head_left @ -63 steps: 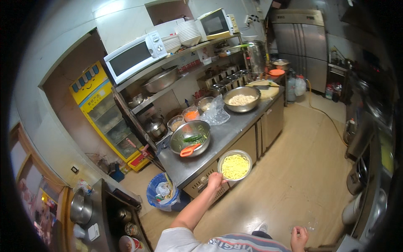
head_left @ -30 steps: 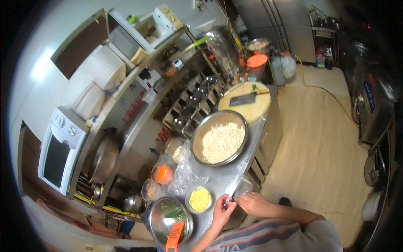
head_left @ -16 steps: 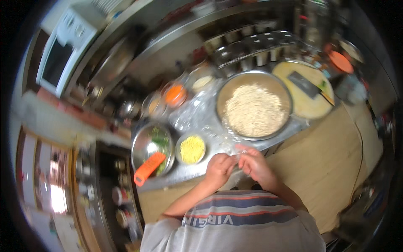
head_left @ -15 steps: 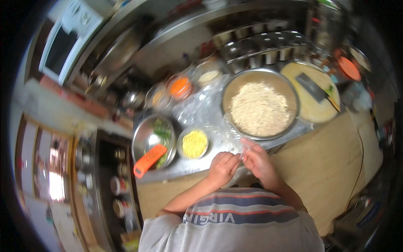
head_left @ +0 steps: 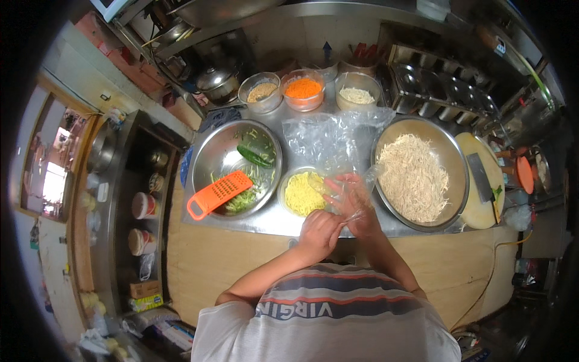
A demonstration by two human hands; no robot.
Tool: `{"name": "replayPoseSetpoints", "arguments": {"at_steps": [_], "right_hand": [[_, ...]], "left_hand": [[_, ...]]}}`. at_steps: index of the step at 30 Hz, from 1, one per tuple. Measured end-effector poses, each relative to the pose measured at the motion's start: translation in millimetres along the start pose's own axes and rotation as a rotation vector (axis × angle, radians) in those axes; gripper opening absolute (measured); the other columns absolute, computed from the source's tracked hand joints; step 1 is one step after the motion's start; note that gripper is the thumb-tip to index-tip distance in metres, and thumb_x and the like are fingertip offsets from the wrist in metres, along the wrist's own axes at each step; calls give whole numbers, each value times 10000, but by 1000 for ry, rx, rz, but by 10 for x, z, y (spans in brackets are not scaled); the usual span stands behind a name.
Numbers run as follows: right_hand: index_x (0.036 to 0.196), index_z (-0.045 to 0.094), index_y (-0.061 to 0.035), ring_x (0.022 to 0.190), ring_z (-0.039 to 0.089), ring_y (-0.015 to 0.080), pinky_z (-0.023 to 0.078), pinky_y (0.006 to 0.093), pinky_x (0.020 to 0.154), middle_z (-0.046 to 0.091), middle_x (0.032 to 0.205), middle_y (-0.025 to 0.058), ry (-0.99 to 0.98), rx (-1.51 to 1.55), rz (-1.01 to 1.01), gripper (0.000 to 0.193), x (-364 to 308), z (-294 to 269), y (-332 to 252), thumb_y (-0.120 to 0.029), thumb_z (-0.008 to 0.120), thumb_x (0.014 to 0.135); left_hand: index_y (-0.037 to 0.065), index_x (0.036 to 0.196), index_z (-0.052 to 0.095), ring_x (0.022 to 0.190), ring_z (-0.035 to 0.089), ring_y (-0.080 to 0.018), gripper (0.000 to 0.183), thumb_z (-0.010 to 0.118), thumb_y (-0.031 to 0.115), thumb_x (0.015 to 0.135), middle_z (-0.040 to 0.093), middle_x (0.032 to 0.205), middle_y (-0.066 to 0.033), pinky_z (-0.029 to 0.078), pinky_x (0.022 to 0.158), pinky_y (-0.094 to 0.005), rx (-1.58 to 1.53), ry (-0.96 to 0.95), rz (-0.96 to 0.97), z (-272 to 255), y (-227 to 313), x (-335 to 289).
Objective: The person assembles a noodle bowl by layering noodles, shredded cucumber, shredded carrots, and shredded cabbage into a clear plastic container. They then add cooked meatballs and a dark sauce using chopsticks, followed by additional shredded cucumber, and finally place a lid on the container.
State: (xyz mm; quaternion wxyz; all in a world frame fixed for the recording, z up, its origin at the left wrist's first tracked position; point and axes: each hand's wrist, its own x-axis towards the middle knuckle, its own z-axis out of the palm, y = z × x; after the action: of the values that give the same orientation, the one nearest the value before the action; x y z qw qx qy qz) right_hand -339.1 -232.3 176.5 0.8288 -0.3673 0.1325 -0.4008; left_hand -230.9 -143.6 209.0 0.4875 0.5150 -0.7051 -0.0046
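My left hand [head_left: 319, 234] is closed, pinching the edge of a thin clear plastic glove [head_left: 354, 216] near my right wrist. Inside that glove is my right hand [head_left: 351, 199], its fingers stretched and spread. Both hands are in front of my body, over the counter's near edge. Just beyond them stands a bowl of yellow shreds [head_left: 303, 192], partly covered by my right hand's fingers. To the left, a large steel bowl [head_left: 202, 158] holds a green cucumber [head_left: 254, 156] and green shreds. An orange grater [head_left: 224, 192] rests on its rim.
A wide steel bowl of pale shreds [head_left: 416, 178] stands right, beside a round cutting board [head_left: 467, 211] with a cleaver [head_left: 480, 179]. Clear plastic sheeting [head_left: 319, 139] lies mid-counter. Behind are containers of orange shreds [head_left: 303, 88], brown bits [head_left: 262, 92] and pale strips [head_left: 356, 95].
The view has turned and steadied, so the counter sits level. My right hand has spread its fingers and moved over the yellow shreds; my left hand keeps its pinch beside it.
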Motion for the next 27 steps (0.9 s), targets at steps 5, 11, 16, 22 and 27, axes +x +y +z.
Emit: {"name": "replayPoseSetpoints", "arguments": {"at_steps": [5,11,16,22,27], "right_hand": [[1490,67,-238,1379,189,389,261,585,1062,128,1525,111,155,223,21,863,585,604,281,-718,350,831],[1495,136,-200,1398,147,325,179,544,1084,64,1558,38,115,66,-83,855,1226,948,726,-752,236,849],[1388,354,-61,1302,354,304,272,483,1079,377,1406,134,93,42,-73,696,1450,1003,1095,-589,339,935],[1205,523,-21,1006,576,181,479,328,849,589,1100,77,200,-209,342,413,1842,1059,1408,-301,602,911],[1110,601,-79,978,572,165,460,317,833,603,1079,72,71,-574,629,303,2421,838,2077,-309,564,916]], "left_hand": [[50,861,646,715,584,-299,191,636,-4,678,602,783,-106,463,636,-388,-97,-218,-21,-366,-609,-127],[62,839,560,799,561,-295,155,594,53,689,559,837,-99,448,691,-409,-227,-422,44,-898,-1030,-160],[29,963,590,945,529,-330,362,722,131,642,567,1021,-141,407,827,-453,189,-150,-383,-1878,-1492,-174],[-31,970,559,803,594,-281,375,713,263,794,591,873,-168,488,708,-404,515,27,-1206,-2667,-2413,-1220],[24,905,541,417,469,-86,168,553,189,938,477,535,4,443,412,-244,-379,420,-1294,-2820,-2241,-1375]]}}
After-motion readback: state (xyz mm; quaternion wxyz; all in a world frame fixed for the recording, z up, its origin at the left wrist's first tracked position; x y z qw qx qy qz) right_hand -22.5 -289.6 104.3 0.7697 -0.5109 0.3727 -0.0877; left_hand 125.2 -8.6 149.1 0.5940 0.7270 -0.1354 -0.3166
